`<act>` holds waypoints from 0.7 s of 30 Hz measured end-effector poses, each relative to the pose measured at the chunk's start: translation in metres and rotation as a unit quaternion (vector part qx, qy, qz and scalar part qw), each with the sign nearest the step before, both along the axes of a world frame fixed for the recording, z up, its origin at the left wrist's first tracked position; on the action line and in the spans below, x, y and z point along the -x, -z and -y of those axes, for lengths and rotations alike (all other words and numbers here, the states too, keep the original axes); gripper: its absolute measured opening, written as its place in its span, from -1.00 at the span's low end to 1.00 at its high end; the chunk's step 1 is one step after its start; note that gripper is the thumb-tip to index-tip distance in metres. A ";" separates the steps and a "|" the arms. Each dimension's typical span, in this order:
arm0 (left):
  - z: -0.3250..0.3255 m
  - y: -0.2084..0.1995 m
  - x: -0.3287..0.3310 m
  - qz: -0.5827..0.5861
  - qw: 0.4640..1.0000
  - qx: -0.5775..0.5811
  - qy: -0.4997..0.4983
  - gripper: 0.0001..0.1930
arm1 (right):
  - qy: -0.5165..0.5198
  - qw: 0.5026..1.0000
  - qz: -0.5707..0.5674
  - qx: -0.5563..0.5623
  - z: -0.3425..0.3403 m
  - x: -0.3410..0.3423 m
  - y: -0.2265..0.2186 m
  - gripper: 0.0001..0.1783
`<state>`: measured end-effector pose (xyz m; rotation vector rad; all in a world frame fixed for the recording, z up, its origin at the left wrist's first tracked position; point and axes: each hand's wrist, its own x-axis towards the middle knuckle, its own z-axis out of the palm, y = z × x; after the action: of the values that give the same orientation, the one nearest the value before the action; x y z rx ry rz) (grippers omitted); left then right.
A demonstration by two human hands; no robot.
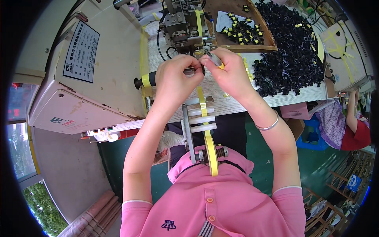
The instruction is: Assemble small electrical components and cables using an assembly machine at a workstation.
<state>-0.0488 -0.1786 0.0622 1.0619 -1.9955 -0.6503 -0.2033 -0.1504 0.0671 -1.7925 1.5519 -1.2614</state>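
Nearest, in front of the wearer's waist, a reel of yellow tape (213, 158) stands edge-on, its strip running straight away over pale guide rollers (195, 129) to the front of the wood-grain bench (227, 103). The strip's long axis points away from the body, toward the fingers; its far visible stretch lies just on the near side of the left hand (177, 77), which looks closer to it than the right hand (229, 71). The left thumb and forefinger are drawn together in a closed pinch; whether anything small sits between their tips I cannot tell. The right fingers are closed round a slim silver-and-yellow hand tool (215, 60), which slants from upper left to lower right; its working tip is hard to make out. Both sets of fingertips nearly meet right before the metal press head (177, 27), so they stand between it and the tape. Another yellow strip (199, 23) shows on the press; any link is hidden. Beyond to the right are a wooden tray (246, 48) of yellow-and-black pieces (241, 33) and a heap of black plastic parts (290, 55).
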 end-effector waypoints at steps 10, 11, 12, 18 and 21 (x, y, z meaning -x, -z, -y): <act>0.001 -0.003 0.002 0.017 0.997 -0.072 0.012 -0.90 | -0.004 0.998 -0.009 -0.068 -0.010 0.019 0.002 -0.83; 0.001 -0.001 0.002 -0.003 0.999 -0.039 0.010 -0.92 | -0.004 0.997 -0.026 -0.070 -0.011 0.019 0.003 -0.83; 0.001 -0.002 0.001 -0.002 0.999 -0.038 0.010 -0.92 | -0.004 0.997 -0.025 -0.069 -0.011 0.019 0.005 -0.83; -0.001 0.003 -0.003 0.036 0.998 0.022 0.046 -0.89 | -0.001 0.996 -0.008 -0.093 -0.006 0.019 0.015 -0.83; 0.001 0.005 -0.005 0.066 0.987 0.129 0.071 -0.88 | 0.005 0.995 0.037 -0.095 -0.001 0.017 0.016 -0.82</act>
<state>-0.0438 -0.1793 0.0567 0.8303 -2.2163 -0.3866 -0.2207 -0.1496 0.0514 -1.6033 1.5847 -1.1304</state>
